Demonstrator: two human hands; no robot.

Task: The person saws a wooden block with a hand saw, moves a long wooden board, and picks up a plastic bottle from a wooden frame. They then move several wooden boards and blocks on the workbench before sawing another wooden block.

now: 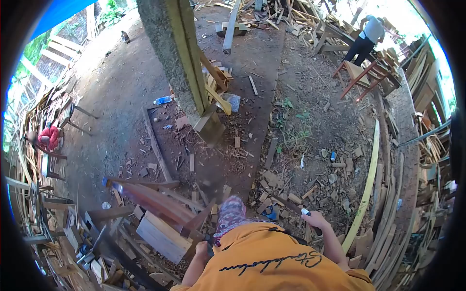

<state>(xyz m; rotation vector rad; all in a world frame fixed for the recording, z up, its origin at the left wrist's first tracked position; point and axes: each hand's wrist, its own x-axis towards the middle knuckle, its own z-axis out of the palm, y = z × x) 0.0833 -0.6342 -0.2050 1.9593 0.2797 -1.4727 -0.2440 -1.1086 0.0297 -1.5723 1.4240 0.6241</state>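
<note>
My right hand (pixel 316 219), at the lower right of the orange shirt, is closed around a tool with a white end (pixel 305 212). A dark strip (pixel 288 203) runs from that end toward the upper left, over the wood scraps. My left hand (pixel 202 250) is a fist at the lower middle, beside the shirt. Something dark blue-grey (pixel 209 248) shows against its fingers, and I cannot tell what it is. A reddish-brown board (pixel 155 201) and a pale wooden block (pixel 162 237) lie just left of this hand.
A concrete post (pixel 177 58) stands ahead. Wood offcuts cover the ground near me, with stacked planks (pixel 383 233) to the right and a long pale strip (pixel 366 194). A person (pixel 371 34) stands at the far right near a wooden chair (pixel 357 75). A plastic bottle (pixel 162 100) lies left of the post.
</note>
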